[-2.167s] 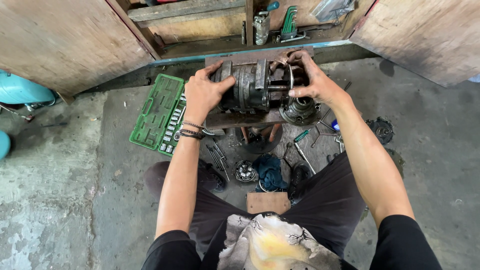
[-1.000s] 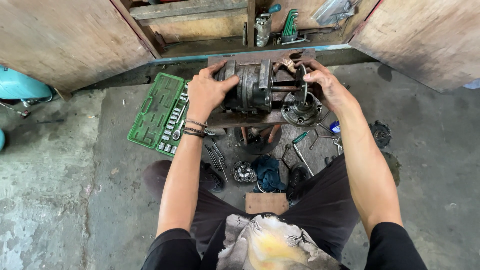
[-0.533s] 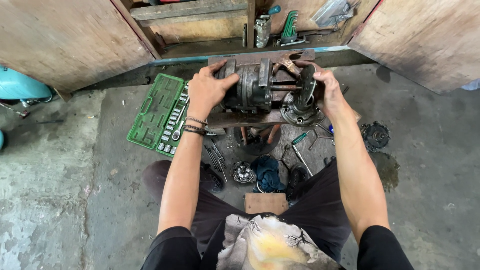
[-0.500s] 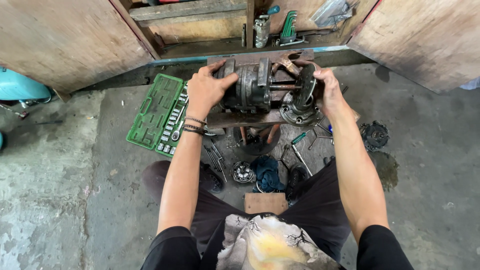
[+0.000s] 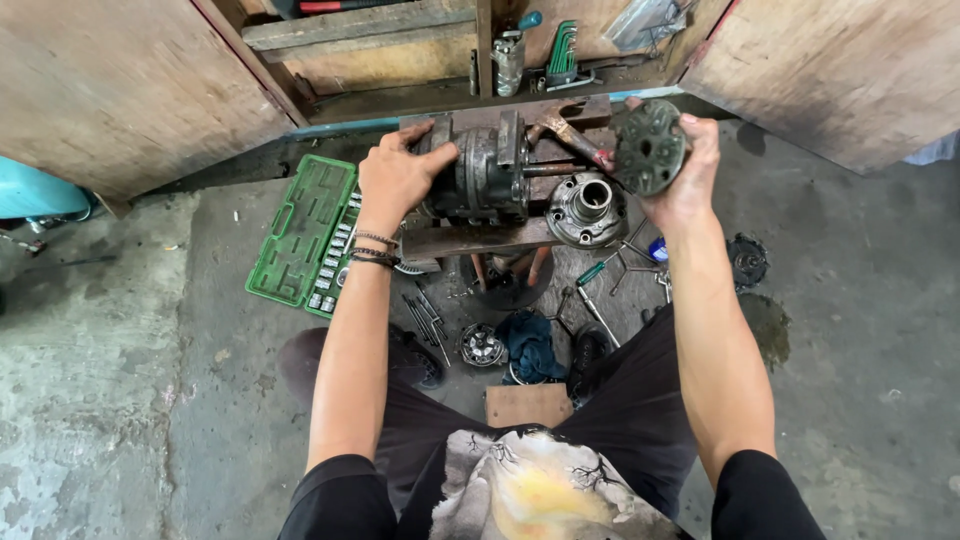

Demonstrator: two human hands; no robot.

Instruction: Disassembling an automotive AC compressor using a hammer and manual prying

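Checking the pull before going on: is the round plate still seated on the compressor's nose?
No: the right hand holds the round plate clear of the compressor, whose nose hub stands bare.

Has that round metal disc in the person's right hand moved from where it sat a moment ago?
Yes. The disc was against the front of the compressor body; the right hand has since lifted it off, to the right, baring the hub.

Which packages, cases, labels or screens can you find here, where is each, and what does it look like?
Socket set case: on the floor left of the left hand, open, rectangular, green.
Plastic bag: top shelf, right, clear, crumpled.
No screens, signs or readable labels.
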